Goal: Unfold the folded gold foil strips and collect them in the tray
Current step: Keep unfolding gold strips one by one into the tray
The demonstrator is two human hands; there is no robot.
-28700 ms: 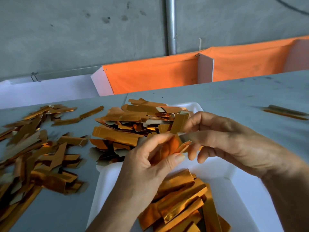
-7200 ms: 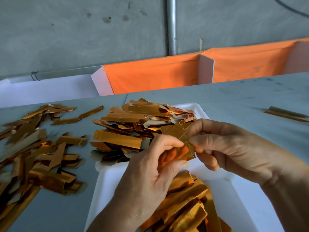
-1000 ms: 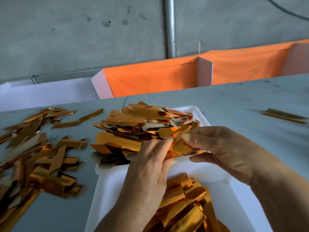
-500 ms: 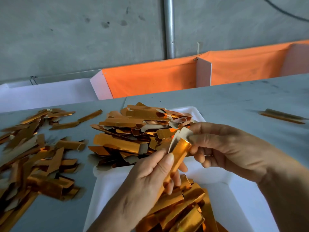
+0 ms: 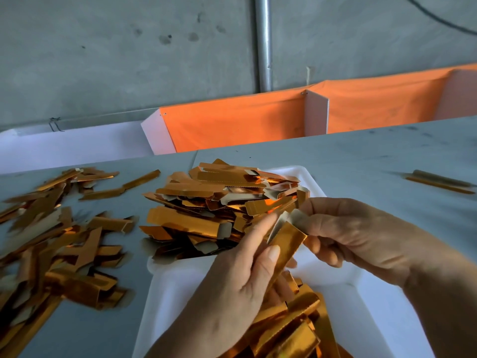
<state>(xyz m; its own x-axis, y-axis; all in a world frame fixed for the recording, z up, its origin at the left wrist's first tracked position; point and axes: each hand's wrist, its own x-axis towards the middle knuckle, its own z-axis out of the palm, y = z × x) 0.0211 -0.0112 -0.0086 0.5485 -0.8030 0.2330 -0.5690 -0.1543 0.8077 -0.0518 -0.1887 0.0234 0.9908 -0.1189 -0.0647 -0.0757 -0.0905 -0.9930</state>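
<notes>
My left hand (image 5: 240, 275) and my right hand (image 5: 356, 233) hold one gold foil strip (image 5: 286, 241) between them above the white tray (image 5: 167, 293). The left thumb and fingers pinch its lower part. The right fingertips pinch its pale upper flap, which stands partly open. A heap of gold strips (image 5: 222, 202) lies on the tray's far end and spills over its left rim. More gold strips (image 5: 289, 332) fill the tray's near part under my hands.
A loose spread of gold strips (image 5: 51, 241) covers the grey table (image 5: 361, 164) at the left. A thin pair of strips (image 5: 441, 182) lies at the far right. Orange cloth bins with white dividers (image 5: 315, 112) stand behind the table, against a concrete wall.
A second ago both hands were down at the heap picking a strip. They have lifted it toward me, and the right fingers have pulled its pale flap open.
</notes>
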